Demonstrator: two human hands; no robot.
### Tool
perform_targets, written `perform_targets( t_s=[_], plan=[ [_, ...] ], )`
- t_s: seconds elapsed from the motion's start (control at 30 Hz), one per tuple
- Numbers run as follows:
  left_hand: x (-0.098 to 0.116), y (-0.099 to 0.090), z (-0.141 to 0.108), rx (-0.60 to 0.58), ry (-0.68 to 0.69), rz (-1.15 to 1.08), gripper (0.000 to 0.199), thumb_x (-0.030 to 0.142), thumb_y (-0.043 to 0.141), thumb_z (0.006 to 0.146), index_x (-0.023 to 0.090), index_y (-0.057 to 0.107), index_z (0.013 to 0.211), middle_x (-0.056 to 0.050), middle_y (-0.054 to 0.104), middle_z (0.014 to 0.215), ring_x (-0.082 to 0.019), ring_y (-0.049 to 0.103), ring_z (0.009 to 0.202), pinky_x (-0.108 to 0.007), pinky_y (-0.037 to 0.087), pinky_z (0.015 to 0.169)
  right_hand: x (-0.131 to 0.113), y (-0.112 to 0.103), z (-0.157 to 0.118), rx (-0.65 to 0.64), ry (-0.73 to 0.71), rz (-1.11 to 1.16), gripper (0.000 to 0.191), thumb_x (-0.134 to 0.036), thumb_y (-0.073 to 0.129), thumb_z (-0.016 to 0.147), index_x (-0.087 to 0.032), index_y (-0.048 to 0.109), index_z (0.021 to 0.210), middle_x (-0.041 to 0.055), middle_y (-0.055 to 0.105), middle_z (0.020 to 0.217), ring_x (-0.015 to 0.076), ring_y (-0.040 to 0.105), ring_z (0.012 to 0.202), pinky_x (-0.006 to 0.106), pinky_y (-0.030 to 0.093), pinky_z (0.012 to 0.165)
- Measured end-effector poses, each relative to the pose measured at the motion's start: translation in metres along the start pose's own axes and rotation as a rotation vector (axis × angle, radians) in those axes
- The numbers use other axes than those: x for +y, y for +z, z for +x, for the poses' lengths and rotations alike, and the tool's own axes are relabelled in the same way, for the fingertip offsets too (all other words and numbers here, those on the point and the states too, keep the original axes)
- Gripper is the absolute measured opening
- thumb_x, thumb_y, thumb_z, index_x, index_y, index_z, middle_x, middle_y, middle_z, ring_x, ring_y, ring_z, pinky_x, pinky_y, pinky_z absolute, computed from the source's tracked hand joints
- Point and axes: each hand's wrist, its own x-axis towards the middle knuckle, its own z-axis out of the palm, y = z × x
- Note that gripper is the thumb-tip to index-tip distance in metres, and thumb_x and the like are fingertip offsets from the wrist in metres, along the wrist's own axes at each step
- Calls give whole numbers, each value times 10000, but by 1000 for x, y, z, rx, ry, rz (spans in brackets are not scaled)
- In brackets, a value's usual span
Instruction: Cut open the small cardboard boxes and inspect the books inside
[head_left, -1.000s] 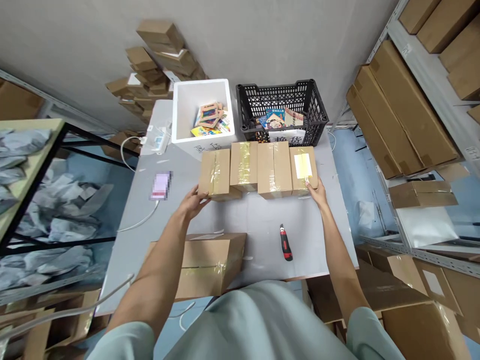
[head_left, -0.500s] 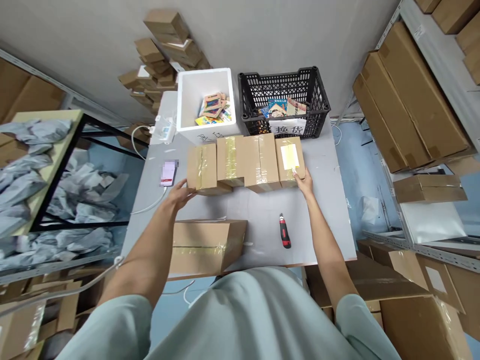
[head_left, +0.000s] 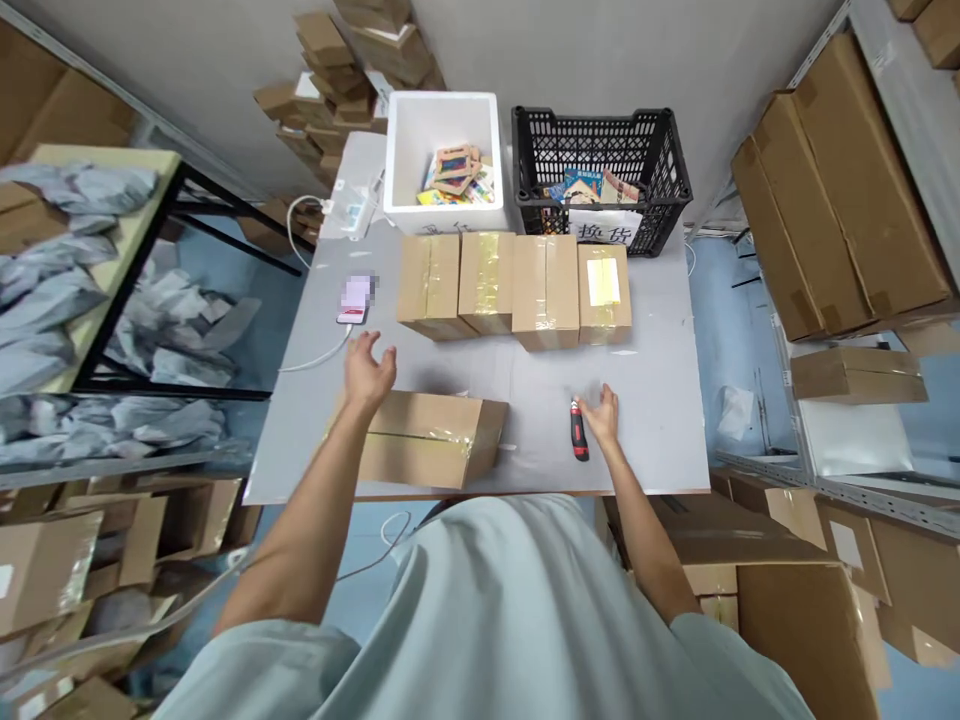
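Several taped cardboard boxes stand side by side in a row on the table (head_left: 300, 440); the rightmost box (head_left: 615, 315) has a white and yellow label. Below the row, my right hand (head_left: 604, 415) is open, fingers apart, right beside a red and black utility knife (head_left: 578, 432); whether it touches the knife I cannot tell. Over at the left, my left hand (head_left: 367, 370) is open and holds nothing, above the upper left of a larger cardboard box (head_left: 412, 460) at the front edge. A phone (head_left: 355, 300) on a white cable lies just beyond that hand.
Behind the row stand a white foam box (head_left: 442, 215) and a black plastic crate (head_left: 604, 125), both holding booklets and small items. A rack with grey parcels (head_left: 82, 290) is at left. Shelves with large cartons (head_left: 844, 210) flank the right side.
Both hands have let go of the ends of the box row and come back toward me. My right hand is now at the knife, my left near the larger box.
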Motion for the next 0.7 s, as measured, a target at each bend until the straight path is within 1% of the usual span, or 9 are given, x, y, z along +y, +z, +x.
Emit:
perform_targets(
  t_s=[0.07,0.13,0.17,0.23,0.3,0.4,0.5,0.63,0.7],
  plan=[
    [-19,-23,-14,9,-4,73,412,187,591,993,14,691,1354,-280,596,1688,-338,465,1670,-487,195,1467,16,10,-41,-19,50,-72,744,-573,922,795,-159,678,1363,198,733,1338,353,681,1265,547,559,1203],
    [-36,-43,-22,1,-33,97,397,190,561,1025,21,699,1356,-245,661,1624,-319,542,1583,-491,272,1437,26,17,-69,-35,54,-149,585,-474,902,805,-180,685,1262,188,740,1292,359,674,1259,535,558,1195],
    [-45,-50,-25,-6,-50,99,397,199,550,1040,26,704,1361,-229,688,1592,-311,578,1531,-487,318,1413,28,19,-78,-39,49,-184,513,-427,870,821,-190,679,1233,182,741,1281,358,668,1266,528,554,1195],
    [-62,-59,-27,-19,-79,77,414,232,534,1071,24,708,1384,-218,712,1561,-299,614,1462,-468,375,1374,28,21,-85,-44,35,-232,424,-342,790,843,-195,668,1222,180,739,1278,355,664,1280,516,546,1195],
    [-78,-63,-29,-35,-89,48,454,268,526,1098,3,703,1421,-229,707,1571,-297,617,1461,-449,390,1360,21,22,-83,-51,25,-267,437,-285,723,839,-175,660,1257,190,737,1287,354,669,1281,508,543,1188],
    [-101,-61,-31,-67,-85,-13,499,313,510,1132,-2,696,1470,-239,694,1600,-306,610,1505,-434,398,1352,1,19,-76,-71,25,-317,555,-267,694,799,-125,655,1335,192,737,1271,348,694,1217,490,558,1150],
    [-125,-56,-30,-93,-87,-85,490,370,507,1149,58,720,1462,-211,710,1592,-313,622,1514,-433,419,1340,-28,13,-77,-88,16,-335,642,-293,691,783,-125,660,1402,172,729,1280,317,704,1101,469,578,1098],
    [-154,-59,-20,-97,-96,-230,455,434,525,1146,127,760,1387,-171,773,1487,-308,665,1450,-450,464,1307,-72,8,-92,-78,-74,-323,562,-304,605,850,-164,681,1389,143,742,1223,302,698,1096,462,573,1098],
    [-162,-64,-12,-111,-70,-315,466,503,538,1145,149,776,1334,-146,799,1410,-290,682,1401,-444,473,1300,-96,10,-104,-86,-125,-303,503,-351,567,917,-189,678,1380,119,751,1172,290,709,1050,445,594,1050]
  ],
)
